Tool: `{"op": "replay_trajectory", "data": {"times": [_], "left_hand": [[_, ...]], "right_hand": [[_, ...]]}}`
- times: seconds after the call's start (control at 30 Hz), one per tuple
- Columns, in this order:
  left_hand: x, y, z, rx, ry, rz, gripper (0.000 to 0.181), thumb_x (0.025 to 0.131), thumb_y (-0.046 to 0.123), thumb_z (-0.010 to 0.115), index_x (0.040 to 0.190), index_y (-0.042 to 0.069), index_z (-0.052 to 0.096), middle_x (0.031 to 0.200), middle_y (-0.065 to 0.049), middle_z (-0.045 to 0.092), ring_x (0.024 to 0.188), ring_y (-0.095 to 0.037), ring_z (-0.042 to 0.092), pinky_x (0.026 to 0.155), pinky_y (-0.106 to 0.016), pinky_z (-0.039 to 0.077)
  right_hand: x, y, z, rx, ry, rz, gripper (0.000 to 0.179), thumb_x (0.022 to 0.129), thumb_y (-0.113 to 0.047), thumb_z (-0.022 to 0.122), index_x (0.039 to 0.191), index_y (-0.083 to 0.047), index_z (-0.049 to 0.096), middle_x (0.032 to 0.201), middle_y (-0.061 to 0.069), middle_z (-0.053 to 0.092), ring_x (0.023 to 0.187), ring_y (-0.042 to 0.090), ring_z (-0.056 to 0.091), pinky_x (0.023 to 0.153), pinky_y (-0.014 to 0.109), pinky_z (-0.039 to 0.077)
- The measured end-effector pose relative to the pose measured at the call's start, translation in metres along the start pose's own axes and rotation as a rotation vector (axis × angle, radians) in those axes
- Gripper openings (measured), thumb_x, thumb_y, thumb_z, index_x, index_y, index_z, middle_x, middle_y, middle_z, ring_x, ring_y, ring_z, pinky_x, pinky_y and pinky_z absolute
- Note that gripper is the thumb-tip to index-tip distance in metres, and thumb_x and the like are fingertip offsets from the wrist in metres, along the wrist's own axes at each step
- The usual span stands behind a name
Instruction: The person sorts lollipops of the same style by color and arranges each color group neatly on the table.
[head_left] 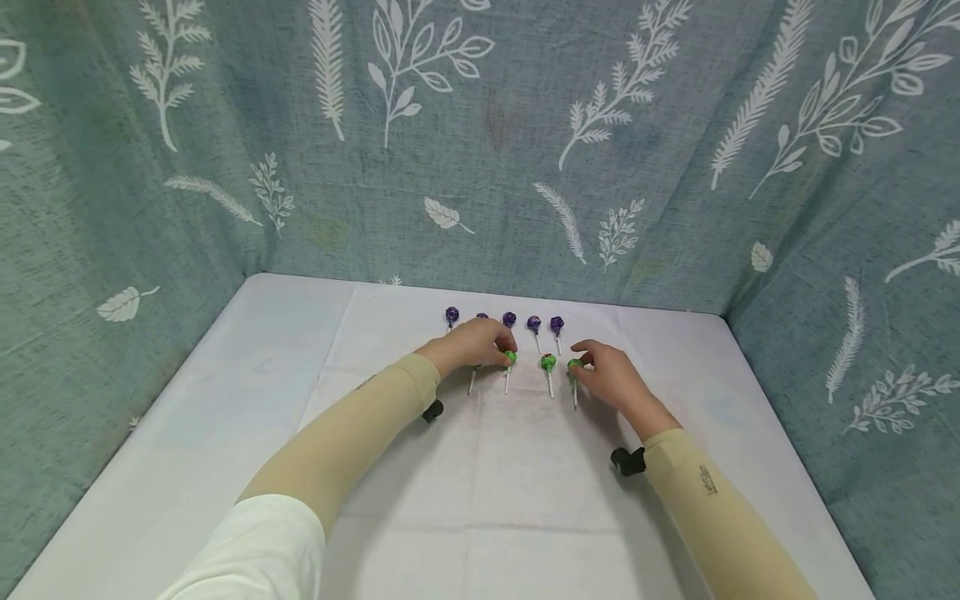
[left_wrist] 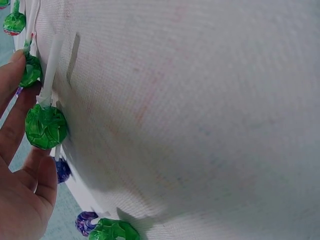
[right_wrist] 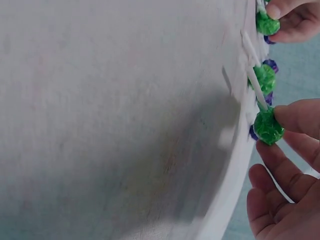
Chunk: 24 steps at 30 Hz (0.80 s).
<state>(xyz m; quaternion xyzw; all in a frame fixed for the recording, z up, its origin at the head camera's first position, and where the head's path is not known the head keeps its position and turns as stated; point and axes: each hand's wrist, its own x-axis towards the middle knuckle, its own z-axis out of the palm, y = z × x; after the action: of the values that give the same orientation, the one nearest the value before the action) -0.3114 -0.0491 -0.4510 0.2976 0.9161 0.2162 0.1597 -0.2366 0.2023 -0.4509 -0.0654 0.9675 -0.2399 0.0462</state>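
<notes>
My left hand (head_left: 480, 340) pinches a green-wrapped lollipop (left_wrist: 31, 71) by its head, between thumb and fingertips. Its white stick points toward me in the head view. My right hand (head_left: 609, 377) holds another green lollipop (right_wrist: 269, 126) between thumb and fingertip, at the right end of the green row. Between the hands lies a third green lollipop (head_left: 548, 363), touched by neither. Below my left hand another green lollipop (left_wrist: 45, 126) is partly covered in the head view. Behind the green row several purple lollipops (head_left: 533, 322) form a second row, one mostly hidden by my left hand.
A white cloth-covered table (head_left: 525, 500) carries everything. Patterned blue-green curtains (head_left: 495, 192) enclose its back and sides. Small black wrist cameras (head_left: 432, 411) hang beneath both forearms. A further green lollipop (left_wrist: 114, 230) shows at the bottom of the left wrist view.
</notes>
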Motion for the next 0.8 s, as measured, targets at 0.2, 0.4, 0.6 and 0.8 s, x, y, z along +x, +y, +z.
{"op": "replay_trajectory", "data": {"times": [0.2, 0.4, 0.6, 0.8], "left_hand": [[0.001, 0.0, 0.0, 0.004, 0.004, 0.009, 0.021, 0.078, 0.033, 0.07, 0.098, 0.028, 0.065, 0.093, 0.012, 0.06, 0.089, -0.006, 0.054, 0.082, -0.031, 0.043], [0.0, 0.002, 0.0, 0.003, 0.0, 0.01, 0.022, 0.079, 0.032, 0.07, 0.099, 0.026, 0.065, 0.094, 0.011, 0.061, 0.09, -0.007, 0.054, 0.084, -0.032, 0.043], [-0.001, 0.002, 0.002, -0.001, 0.0, 0.001, 0.022, 0.079, 0.032, 0.07, 0.099, 0.026, 0.065, 0.095, 0.011, 0.061, 0.09, -0.007, 0.054, 0.083, -0.03, 0.043], [-0.001, 0.003, 0.002, 0.006, -0.001, -0.002, 0.021, 0.079, 0.032, 0.069, 0.099, 0.026, 0.065, 0.095, 0.011, 0.061, 0.09, -0.006, 0.054, 0.083, -0.03, 0.043]], "right_hand": [[0.007, 0.007, -0.003, -0.016, -0.005, 0.012, 0.043, 0.087, -0.029, 0.059, 0.126, -0.014, 0.05, 0.106, 0.008, 0.06, 0.094, 0.025, 0.056, 0.075, 0.042, 0.046], [0.013, 0.012, -0.005, -0.029, -0.004, 0.025, 0.042, 0.087, -0.029, 0.059, 0.125, -0.014, 0.051, 0.107, 0.008, 0.06, 0.098, 0.026, 0.055, 0.079, 0.043, 0.045], [0.016, 0.012, -0.004, -0.028, -0.024, 0.039, 0.041, 0.087, -0.028, 0.06, 0.125, -0.013, 0.052, 0.106, 0.009, 0.06, 0.096, 0.025, 0.055, 0.078, 0.043, 0.045], [0.018, 0.014, 0.0, -0.04, -0.034, 0.046, 0.039, 0.088, -0.028, 0.059, 0.124, -0.015, 0.052, 0.105, 0.008, 0.06, 0.095, 0.024, 0.055, 0.077, 0.041, 0.046]]}}
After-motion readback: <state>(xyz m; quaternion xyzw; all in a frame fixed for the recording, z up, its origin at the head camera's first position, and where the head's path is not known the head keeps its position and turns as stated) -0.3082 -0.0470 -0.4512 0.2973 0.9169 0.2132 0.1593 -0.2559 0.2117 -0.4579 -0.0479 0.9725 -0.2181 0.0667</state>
